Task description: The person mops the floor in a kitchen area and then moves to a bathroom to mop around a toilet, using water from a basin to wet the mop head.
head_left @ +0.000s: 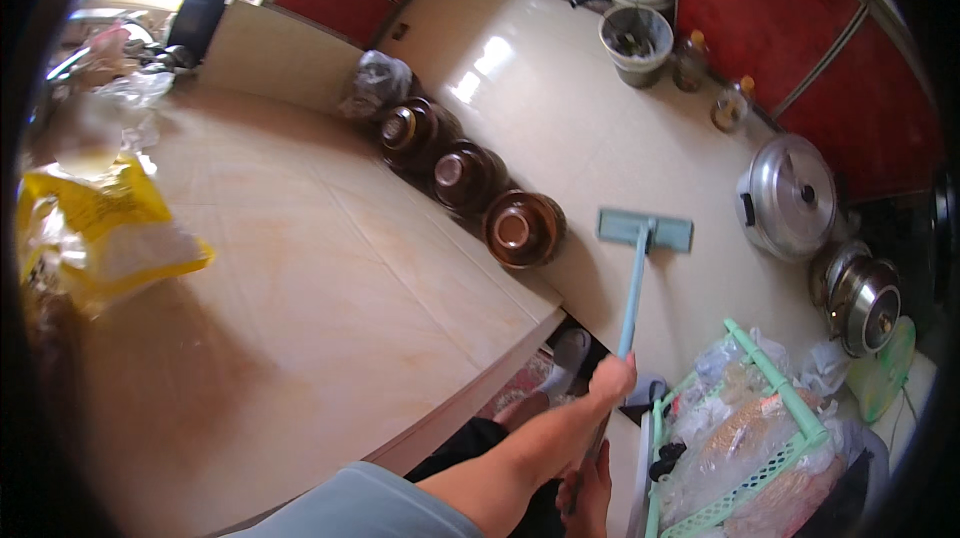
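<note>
A flat mop with a blue-green rectangular head [645, 230] rests on the pale glossy floor [570, 125], between the brown jars and the large lidded pot. Its light blue pole runs down towards me. My left hand [613, 379], at the end of the bare forearm reaching in from the lower left, is closed around the pole. Lower down, my right hand [589, 489] is wrapped around the darker part of the same pole, partly behind my left forearm.
Several brown glazed jars [517, 230] line the edge of the raised tiled surface [337, 275] at left. A bucket [636, 42], bottles [727, 110] and a metal pot [795, 196] stand along the red cabinets [757, 5]. A green plastic rack [780, 388] with bags is at lower right.
</note>
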Tool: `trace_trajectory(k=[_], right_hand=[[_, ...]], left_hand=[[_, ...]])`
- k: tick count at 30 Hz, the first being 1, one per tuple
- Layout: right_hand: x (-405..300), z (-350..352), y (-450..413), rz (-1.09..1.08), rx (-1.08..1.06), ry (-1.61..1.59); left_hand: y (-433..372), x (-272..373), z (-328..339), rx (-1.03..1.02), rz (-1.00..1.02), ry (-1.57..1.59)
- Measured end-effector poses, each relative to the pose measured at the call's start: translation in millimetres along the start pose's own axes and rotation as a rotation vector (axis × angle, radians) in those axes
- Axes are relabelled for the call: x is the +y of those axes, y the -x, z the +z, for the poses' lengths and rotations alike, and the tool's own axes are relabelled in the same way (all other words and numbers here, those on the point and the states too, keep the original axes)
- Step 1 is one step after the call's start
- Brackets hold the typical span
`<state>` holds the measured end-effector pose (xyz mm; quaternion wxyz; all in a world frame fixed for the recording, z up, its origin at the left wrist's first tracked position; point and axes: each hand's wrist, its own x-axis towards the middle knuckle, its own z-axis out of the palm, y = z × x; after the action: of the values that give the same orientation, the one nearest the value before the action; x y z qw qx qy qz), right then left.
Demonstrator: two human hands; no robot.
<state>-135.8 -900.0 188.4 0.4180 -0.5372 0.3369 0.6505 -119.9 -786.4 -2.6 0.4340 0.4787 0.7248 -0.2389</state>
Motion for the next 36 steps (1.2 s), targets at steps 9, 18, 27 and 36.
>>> trace_trajectory(k=[9, 18, 27, 36], right_hand=[[57.4, -26.9, 8.4, -0.384, -0.116, 0.428], [63.4, -9.9, -8.2, 0.193, -0.309, -0.589], [16.1, -50.9, 30.2, -0.158, 0.151, 0.549], [133.8, -115.4, 51.9, -0.899, 0.391, 1.019]], left_hand=[[13.3, -61.5, -2.7, -0.171, -0.039, 0.376], [-43.4, -102.2, -5.1, 0.060, 0.061, 0.132], [26.7, -52.8, 37.4, -0.589, -0.235, 0.930], [113.5, -126.7, 44.0, -0.471, -0.319, 0.712]])
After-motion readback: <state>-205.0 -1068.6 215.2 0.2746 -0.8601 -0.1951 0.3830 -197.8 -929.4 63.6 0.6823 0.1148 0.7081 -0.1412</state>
